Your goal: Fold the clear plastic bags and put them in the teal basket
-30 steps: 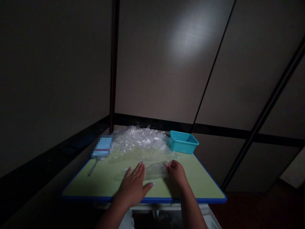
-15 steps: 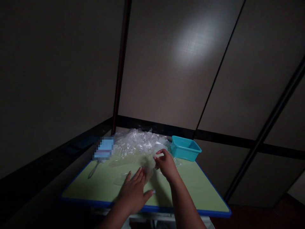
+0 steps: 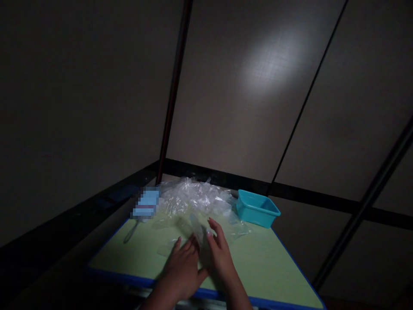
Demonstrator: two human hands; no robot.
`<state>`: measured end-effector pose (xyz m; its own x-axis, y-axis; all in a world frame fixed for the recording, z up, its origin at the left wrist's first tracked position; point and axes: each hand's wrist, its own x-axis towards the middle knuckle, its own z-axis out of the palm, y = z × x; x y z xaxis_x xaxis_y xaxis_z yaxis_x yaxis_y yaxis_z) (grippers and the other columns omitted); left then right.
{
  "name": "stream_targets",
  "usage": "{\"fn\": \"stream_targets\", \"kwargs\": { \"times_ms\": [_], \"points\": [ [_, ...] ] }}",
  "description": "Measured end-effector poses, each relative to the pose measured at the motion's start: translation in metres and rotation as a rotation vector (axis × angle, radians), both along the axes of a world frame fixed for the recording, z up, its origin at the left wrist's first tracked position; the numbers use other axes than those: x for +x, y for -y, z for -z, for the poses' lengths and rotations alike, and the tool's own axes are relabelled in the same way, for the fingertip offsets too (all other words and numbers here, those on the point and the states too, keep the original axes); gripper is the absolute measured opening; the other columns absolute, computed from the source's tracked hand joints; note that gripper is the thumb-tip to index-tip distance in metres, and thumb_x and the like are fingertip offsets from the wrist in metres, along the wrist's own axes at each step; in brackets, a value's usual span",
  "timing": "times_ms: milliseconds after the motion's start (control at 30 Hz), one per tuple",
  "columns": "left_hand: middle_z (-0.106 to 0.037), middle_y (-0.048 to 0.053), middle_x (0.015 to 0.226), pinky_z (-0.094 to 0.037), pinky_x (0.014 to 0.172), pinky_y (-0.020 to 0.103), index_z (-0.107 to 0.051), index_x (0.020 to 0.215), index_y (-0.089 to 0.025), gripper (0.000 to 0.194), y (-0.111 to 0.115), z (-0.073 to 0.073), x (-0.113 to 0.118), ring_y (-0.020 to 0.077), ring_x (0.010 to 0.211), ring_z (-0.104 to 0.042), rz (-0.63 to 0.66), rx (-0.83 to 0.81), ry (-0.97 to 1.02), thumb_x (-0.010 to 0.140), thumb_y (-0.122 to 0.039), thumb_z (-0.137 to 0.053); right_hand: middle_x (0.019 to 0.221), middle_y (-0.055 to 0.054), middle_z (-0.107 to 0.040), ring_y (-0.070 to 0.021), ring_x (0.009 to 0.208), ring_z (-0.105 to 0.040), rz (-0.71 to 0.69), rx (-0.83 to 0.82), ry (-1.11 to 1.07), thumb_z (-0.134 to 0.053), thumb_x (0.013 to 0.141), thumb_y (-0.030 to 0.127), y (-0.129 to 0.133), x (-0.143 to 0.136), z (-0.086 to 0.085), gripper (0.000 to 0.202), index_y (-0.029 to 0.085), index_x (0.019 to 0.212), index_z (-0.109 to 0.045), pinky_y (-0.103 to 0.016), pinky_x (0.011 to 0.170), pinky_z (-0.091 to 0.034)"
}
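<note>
My left hand (image 3: pixel 182 267) is palm down over the near half of the table, its fingers stretched out and its thumb pointing right. The fingertips touch a clear plastic bag (image 3: pixel 196 226), part of which stands up between my hands. Close on the right is my right hand (image 3: pixel 222 254), thumb and index finger apart, beside that bag; its other fingers are hidden. Another flat piece of clear plastic (image 3: pixel 164 249) lies by the left fingers. Behind both hands rises a heap of crumpled clear plastic bags (image 3: pixel 193 196).
A turquoise plastic basin (image 3: pixel 256 213) stands at the table's back right. At the back left is a blurred-out blue item (image 3: pixel 146 203) with a loop strap (image 3: pixel 130 232). The green table (image 3: pixel 274 267) has a blue edge, and panelled walls (image 3: pixel 226 107) close in behind and left.
My right hand has come down and nearer to my left hand, and its thumb and index finger have parted. The bag's end now stands up between the hands. The view has shifted slightly left.
</note>
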<state>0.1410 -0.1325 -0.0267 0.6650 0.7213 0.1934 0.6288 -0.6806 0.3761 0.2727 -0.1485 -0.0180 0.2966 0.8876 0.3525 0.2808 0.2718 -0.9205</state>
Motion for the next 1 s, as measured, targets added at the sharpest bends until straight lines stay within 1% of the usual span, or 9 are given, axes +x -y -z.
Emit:
{"fn": "stream_targets", "kwargs": {
  "times_ms": [100,167,233,333,500,600,733,867,1000],
  "points": [
    [-0.030,0.006,0.143,-0.003,0.107,0.054,-0.024,0.139,-0.026,0.064,0.001,0.000,0.000,0.0260,0.134,-0.016,0.020,0.001,-0.010,0.080,-0.040,-0.044,0.141,-0.012,-0.031,-0.0243,0.130,-0.026,0.048,-0.136,0.235,-0.055,0.076,0.051,0.005,-0.001,0.017,0.074,0.014,0.136,-0.031,-0.038,0.107,-0.021],
    [-0.025,0.005,0.144,-0.002,0.106,0.054,-0.021,0.139,-0.028,0.064,0.002,-0.001,0.001,0.0255,0.134,-0.015,0.028,0.020,-0.004,0.080,-0.034,-0.044,0.142,-0.016,-0.029,-0.0258,0.131,-0.024,0.092,-0.197,0.403,-0.055,0.075,0.051,0.006,-0.008,0.020,0.080,0.008,0.137,-0.028,-0.039,0.107,-0.019],
    [-0.021,0.005,0.146,0.000,0.106,0.054,-0.019,0.140,-0.030,0.065,0.001,0.000,0.001,0.0254,0.135,-0.013,0.029,0.041,0.001,0.080,-0.034,-0.044,0.141,-0.018,-0.029,-0.0261,0.132,-0.022,0.139,-0.261,0.535,-0.049,0.080,0.047,0.004,-0.016,0.018,0.074,0.004,0.136,-0.028,-0.041,0.108,-0.016],
    [-0.021,0.005,0.145,0.001,0.106,0.054,-0.018,0.140,-0.031,0.065,-0.001,0.002,0.001,0.0249,0.135,-0.010,0.040,0.063,-0.015,0.080,-0.034,-0.044,0.142,-0.016,-0.028,-0.0251,0.133,-0.019,0.153,-0.376,0.658,-0.038,0.085,0.037,0.000,-0.025,0.012,0.061,0.006,0.136,-0.028,-0.047,0.107,-0.013],
    [-0.018,0.008,0.146,0.000,0.106,0.054,-0.014,0.141,-0.026,0.067,-0.003,0.006,0.002,0.0240,0.135,-0.012,0.019,0.066,-0.023,0.081,-0.034,-0.042,0.144,-0.011,-0.023,-0.0198,0.134,-0.016,0.101,-0.437,0.721,-0.026,0.087,0.023,-0.001,-0.026,0.008,0.053,0.010,0.139,-0.024,-0.047,0.107,-0.011],
    [-0.016,0.010,0.146,-0.001,0.107,0.052,-0.014,0.141,-0.023,0.070,-0.004,0.007,0.002,0.0243,0.135,-0.012,0.022,0.064,-0.028,0.078,-0.034,-0.044,0.144,-0.010,-0.023,-0.0184,0.134,-0.016,0.083,-0.433,0.729,-0.023,0.088,0.022,0.001,-0.023,0.008,0.053,0.010,0.139,-0.024,-0.046,0.107,-0.011],
    [-0.021,0.009,0.146,0.000,0.109,0.049,-0.020,0.140,-0.018,0.073,-0.004,0.002,-0.002,0.0225,0.135,-0.012,0.031,0.074,-0.030,0.073,-0.028,-0.046,0.144,-0.010,-0.025,-0.0184,0.134,-0.017,0.123,-0.420,0.742,-0.021,0.088,0.022,0.000,-0.021,0.009,0.052,0.010,0.138,-0.026,-0.045,0.107,-0.012],
    [-0.020,0.007,0.146,0.001,0.109,0.048,-0.022,0.140,-0.018,0.074,-0.002,0.002,-0.019,0.0221,0.135,-0.014,0.003,0.153,0.008,0.072,-0.028,-0.049,0.144,-0.011,-0.024,-0.0187,0.134,-0.017,0.170,-0.405,0.786,-0.023,0.085,0.019,0.000,-0.021,0.011,0.055,0.008,0.139,-0.025,-0.045,0.107,-0.015],
    [-0.029,0.007,0.143,-0.002,0.108,0.052,-0.033,0.136,-0.023,0.058,0.001,0.017,-0.049,0.0247,0.133,-0.022,-0.049,0.217,0.029,0.083,-0.045,-0.042,0.146,-0.007,-0.018,-0.0186,0.135,-0.011,0.189,-0.392,0.903,-0.025,0.078,0.009,0.001,-0.023,0.016,0.063,0.013,0.141,-0.018,-0.050,0.105,-0.013]
  ]
}}
